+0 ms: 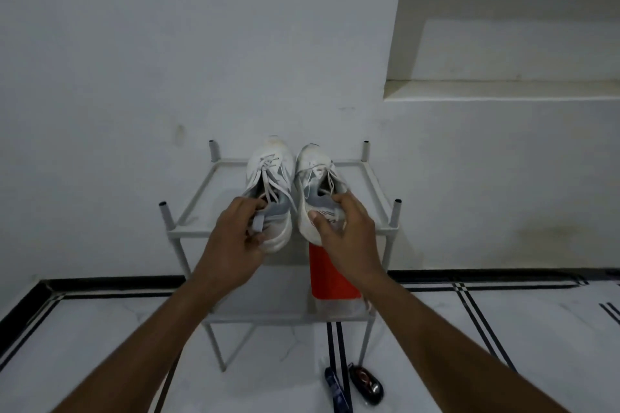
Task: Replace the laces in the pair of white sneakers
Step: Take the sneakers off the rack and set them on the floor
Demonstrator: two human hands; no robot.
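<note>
**Both hands on the heels of the white sneakers atop the rack**

The left hand (235, 231) grips the heel of the left sneaker (268, 191), its fingers curled over the collar into the opening and its thumb pressed against the back of the heel, with the grey pull tab showing between them. The right hand (345, 231) grips the heel of the right sneaker (317, 191) in the same way: the thumb lies on the inner side of the heel and the fingers curl over the collar and down the outer side.

The two sneakers sit side by side, nearly touching, toes pointing to the wall (134, 60). Both are on the top tier of a light metal shoe rack (375, 178), their heels reaching past its front rail. The left sneaker carries flat grey laces (271, 178), loose and splayed over the tongue; the right one has thinner white laces (330, 178), also slack.

Under the right sneaker an orange-red box (330, 275) stands on the rack's lower tier, its top hidden by the hand and heel. The rack stands against the wall on a white tiled floor (469, 345) with dark border lines. On the floor in front of the rack lie a dark blue strap-like item (335, 382) and, just beside it, a small dark glossy object (367, 382); what they are I cannot tell. A recessed niche (520, 50) opens in the wall at upper right.
</note>
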